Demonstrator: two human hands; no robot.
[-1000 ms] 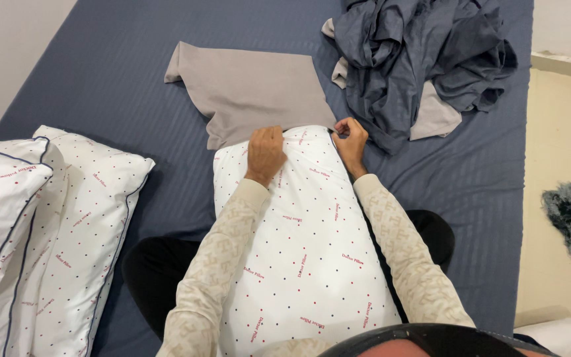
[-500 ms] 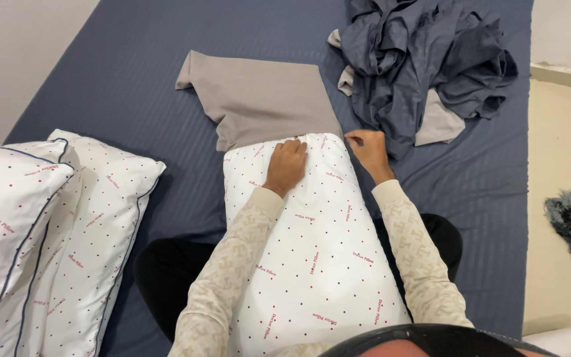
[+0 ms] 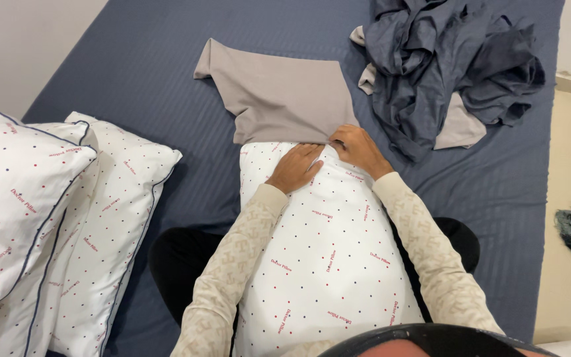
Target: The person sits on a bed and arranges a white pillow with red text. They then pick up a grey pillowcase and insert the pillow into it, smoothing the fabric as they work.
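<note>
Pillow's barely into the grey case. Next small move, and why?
Probably draw the grey pillowcase hem further down over the dotted pillow. Only the pillow's top end sits inside it; most of it lies bare on the lap. The right hand pinches the hem at the right corner, while the left hand lies flat on the pillow and could brace it.

Both arms extended forward, sleeves cream and patterned, elbows bent outward. Left hand (image 3: 295,168) palm down, fingers spread and flat, pressing on the pillow (image 3: 325,251) near its far end. Right hand (image 3: 357,148) just beside the left, knuckles up, fingers curled, pinching at the pillow's far edge.
</note>
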